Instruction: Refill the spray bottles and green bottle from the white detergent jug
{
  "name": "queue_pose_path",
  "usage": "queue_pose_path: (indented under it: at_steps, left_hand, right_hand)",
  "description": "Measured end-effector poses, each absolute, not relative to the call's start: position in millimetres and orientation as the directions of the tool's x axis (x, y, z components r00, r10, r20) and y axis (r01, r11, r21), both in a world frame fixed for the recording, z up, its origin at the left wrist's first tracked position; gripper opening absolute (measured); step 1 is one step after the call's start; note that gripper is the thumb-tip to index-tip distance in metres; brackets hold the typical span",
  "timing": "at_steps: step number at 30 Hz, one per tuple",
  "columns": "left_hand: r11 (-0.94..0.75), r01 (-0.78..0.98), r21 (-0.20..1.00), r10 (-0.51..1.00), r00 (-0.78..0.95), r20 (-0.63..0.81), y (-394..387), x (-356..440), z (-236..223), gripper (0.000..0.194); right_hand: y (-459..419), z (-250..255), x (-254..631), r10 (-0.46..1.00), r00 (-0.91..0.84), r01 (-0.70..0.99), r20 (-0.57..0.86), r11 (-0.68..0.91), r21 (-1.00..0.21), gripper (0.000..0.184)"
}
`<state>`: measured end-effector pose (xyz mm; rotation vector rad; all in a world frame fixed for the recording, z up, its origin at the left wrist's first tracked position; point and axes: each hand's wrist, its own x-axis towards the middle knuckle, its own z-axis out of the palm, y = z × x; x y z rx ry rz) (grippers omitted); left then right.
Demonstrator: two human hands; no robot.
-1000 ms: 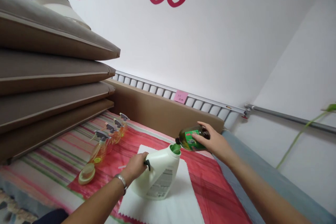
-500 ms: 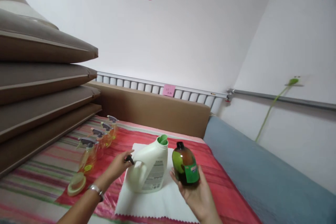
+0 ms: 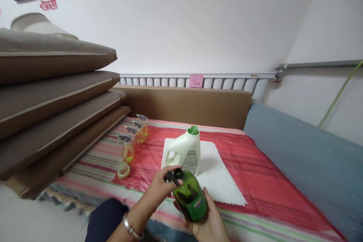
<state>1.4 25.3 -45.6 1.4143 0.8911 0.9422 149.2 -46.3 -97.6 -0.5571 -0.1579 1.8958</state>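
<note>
My right hand (image 3: 209, 221) cups a translucent green bottle (image 3: 195, 193) with a green label and black neck from below, its mouth tilted toward the left. My left hand (image 3: 162, 186) pinches a small black bottle top (image 3: 171, 177) right beside that mouth; whether the two touch I cannot tell. Behind them a white detergent jug (image 3: 185, 151) stands upright on a white cloth (image 3: 224, 181), with a green spout (image 3: 194, 130) in its uncovered neck. Part of the jug's lower front is hidden by my hands and the bottle.
Several clear spray bottles (image 3: 129, 151) stand in a row on the left, a pale round cap (image 3: 123, 170) in front of them. Brown cushions (image 3: 65, 64) are stacked farther left. A brown board (image 3: 181, 106) closes the back, and a blue padded side (image 3: 297, 151) the right.
The green bottle has come nearer to me and tilted left. My left hand has brought the black top from beside the jug to the bottle's mouth. The view has shifted.
</note>
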Motion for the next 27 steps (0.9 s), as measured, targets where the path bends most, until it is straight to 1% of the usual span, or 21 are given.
queue_pose_path:
  at_steps: [2,5,9,11,14,17,20,22,25,27]
  left_hand:
    - [-0.064,-0.011,0.998,0.92,0.386,0.063,20.3,-2.5,-42.9,0.047]
    - [-0.073,-0.023,0.997,0.924,0.374,0.076,14.6,-8.2,-37.7,0.043]
    - [-0.12,-0.011,0.993,0.949,0.293,0.118,12.5,-22.8,-27.5,0.042]
    - [-0.156,-0.006,0.988,0.962,0.227,0.153,16.0,-35.7,-23.5,0.043]
    - [-0.178,0.001,0.984,0.981,0.073,0.178,25.5,-59.0,-23.0,0.045]
    - [-0.17,0.006,0.985,0.979,-0.114,0.17,37.9,-79.8,-30.2,0.052]
    - [-0.14,0.03,0.99,0.964,-0.224,0.143,52.4,-93.6,-41.0,0.06]
    - [-0.128,0.054,0.99,0.956,-0.26,0.138,63.0,-99.6,-47.0,0.061]
    - [-0.161,0.107,0.981,0.948,-0.261,0.184,80.4,-107.1,-50.3,0.057]
    - [-0.206,0.169,0.964,0.936,-0.255,0.244,92.5,-111.7,-48.2,0.053]
  right_hand:
    - [-54.3,-94.7,145.4,0.929,-0.26,-0.855,-0.264,-0.349,-0.384,0.045]
    - [-63.8,-90.8,141.8,0.938,-0.254,-0.835,-0.234,-0.335,-0.436,0.048]
    - [-70.3,-97.6,139.6,0.964,-0.162,-0.766,-0.21,-0.257,-0.589,0.049]
    - [-71.0,-110.1,141.2,0.96,-0.105,-0.72,-0.26,-0.254,-0.646,0.052]
    - [-69.6,-136.5,147.6,0.937,-0.038,-0.649,-0.347,-0.287,-0.705,0.062]
    - [-64.9,-160.9,156.2,0.933,0.044,-0.568,-0.358,-0.272,-0.777,0.066]
    - [-56.0,-171.3,163.2,0.919,0.137,-0.459,-0.369,-0.272,-0.846,0.065]
    - [-46.3,-167.1,163.4,0.933,0.17,-0.353,-0.317,-0.243,-0.904,0.058]
    - [-20.3,-149.0,150.9,0.973,0.193,-0.188,-0.13,-0.093,-0.978,0.046]
    - [6.7,-135.6,134.3,0.975,0.222,-0.105,-0.021,0.003,-0.994,0.048]
